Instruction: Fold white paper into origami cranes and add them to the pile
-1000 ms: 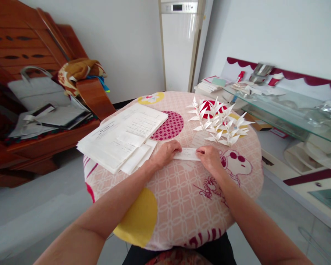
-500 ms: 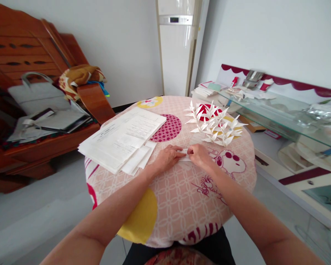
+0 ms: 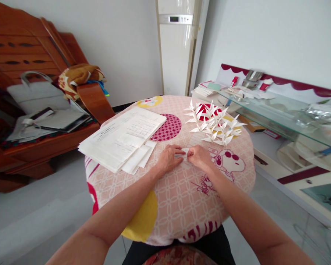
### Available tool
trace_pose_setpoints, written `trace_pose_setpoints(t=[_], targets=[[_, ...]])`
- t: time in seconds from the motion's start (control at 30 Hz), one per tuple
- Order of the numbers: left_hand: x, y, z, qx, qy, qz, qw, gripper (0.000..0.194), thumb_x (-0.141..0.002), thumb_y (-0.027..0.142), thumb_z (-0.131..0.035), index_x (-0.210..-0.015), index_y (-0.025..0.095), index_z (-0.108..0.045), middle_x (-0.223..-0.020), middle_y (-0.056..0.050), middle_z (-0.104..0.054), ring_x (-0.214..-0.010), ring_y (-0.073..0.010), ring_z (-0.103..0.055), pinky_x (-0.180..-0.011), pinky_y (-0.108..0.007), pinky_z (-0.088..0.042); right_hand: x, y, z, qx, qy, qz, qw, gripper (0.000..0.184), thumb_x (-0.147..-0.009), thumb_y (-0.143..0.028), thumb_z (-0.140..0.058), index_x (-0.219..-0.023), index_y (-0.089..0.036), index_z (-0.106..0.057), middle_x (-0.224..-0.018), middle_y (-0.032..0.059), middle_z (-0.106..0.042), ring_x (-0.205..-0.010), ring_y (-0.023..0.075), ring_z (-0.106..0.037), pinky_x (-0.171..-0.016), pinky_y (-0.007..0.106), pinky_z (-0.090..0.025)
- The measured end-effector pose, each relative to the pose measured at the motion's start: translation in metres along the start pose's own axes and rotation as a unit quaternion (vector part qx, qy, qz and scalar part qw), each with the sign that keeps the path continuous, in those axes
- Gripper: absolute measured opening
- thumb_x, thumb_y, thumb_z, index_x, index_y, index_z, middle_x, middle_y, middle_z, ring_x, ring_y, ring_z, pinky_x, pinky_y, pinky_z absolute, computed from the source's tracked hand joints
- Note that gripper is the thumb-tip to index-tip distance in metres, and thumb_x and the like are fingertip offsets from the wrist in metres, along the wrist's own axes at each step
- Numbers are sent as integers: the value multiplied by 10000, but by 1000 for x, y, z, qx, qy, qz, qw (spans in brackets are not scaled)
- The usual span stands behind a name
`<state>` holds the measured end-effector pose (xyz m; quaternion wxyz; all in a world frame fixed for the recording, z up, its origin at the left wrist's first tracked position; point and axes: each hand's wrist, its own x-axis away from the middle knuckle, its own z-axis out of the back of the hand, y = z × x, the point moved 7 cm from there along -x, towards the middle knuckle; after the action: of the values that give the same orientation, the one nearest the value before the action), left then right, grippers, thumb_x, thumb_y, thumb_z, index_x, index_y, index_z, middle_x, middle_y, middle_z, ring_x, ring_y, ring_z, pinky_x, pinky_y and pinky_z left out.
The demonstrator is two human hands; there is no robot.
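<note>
The left hand (image 3: 171, 158), fingers parted, is touching a paper strip (image 3: 184, 155) the right hand (image 3: 200, 156) is pinching; origami cranes (image 3: 224, 140) are lying near the table's (image 3: 182, 191) right edge.

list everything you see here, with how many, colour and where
paper slip: one, white, between the hands
paper cranes: several, white, table's far right
paper stack: one, white, printed, table's left
smaller papers: a few, white, beside the stack
tablecloth: one, pink, patterned, over the table
bench: one, brown, left
bag: one, grey, on the bench
cloth: one bundle, brown, bench armrest
tall appliance: one, white, far corner
glass shelf: one, greenish, right; some clutter unclear
cup: one, red and white, above the shelf
trousers: one pair, black, below the table
left hand, right hand: two, bare, at the slip
</note>
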<state>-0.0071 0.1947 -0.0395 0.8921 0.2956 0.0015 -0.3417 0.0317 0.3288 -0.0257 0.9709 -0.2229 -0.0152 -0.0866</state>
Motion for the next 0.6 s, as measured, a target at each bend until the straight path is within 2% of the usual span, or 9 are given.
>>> trace_pose_setpoints(t=[0.2, 0.3, 0.4, 0.5, 0.6], targets=[[-1, -10, 3, 47, -31, -4, 998, 450, -724, 77, -604, -1112, 225, -779, -1298, -54, -677, -1175, -257, -636, -1097, -411, -474, 10, 27, 15, 30, 16, -32, 999, 137, -723, -125, -631, -718, -183, -755, -710, 45, -736, -677, 166, -647, -581, 248, -364], [-2, -23, 9, 114, -74, -36, 990, 567, -656, -1, -519, -1120, 211, -767, -1357, -63, -646, -1218, -241, -624, -1085, -399, -485, 10, 39, 22, 41, 11, -42, 998, 135, -708, -107, -626, -686, -175, -741, -675, 47, -724, -669, 175, -645, -571, 251, -370], [2, -30, 15, 218, -129, -97, 962, 636, -654, 5, -506, -1210, 231, -717, -1436, -61, -588, -1281, -243, -587, -1094, -424, -477, 8, 47, 25, 25, 11, -49, 998, 168, -701, -75, -598, -666, -168, -734, -683, 53, -730, -686, 185, -656, -604, 252, -415], [4, -43, 24, 305, -70, -63, 948, 650, -728, 105, -607, -1372, 190, -593, -1460, -116, -559, -1336, -279, -542, -1124, -469, -446, 6, 45, 30, -22, 70, -33, 997, 235, -757, -78, -549, -796, -159, -766, -807, 70, -762, -783, 196, -687, -715, 261, -482], [7, -47, 24, 252, -3, -11, 968, 777, -702, 285, -768, -1426, 151, -522, -1481, -168, -520, -1351, -331, -515, -1138, -507, -421, 4, 36, 30, -65, 118, -2, 991, 330, -818, -127, -550, -1082, -139, -748, -1000, 104, -769, -915, 213, -701, -844, 296, -508]])
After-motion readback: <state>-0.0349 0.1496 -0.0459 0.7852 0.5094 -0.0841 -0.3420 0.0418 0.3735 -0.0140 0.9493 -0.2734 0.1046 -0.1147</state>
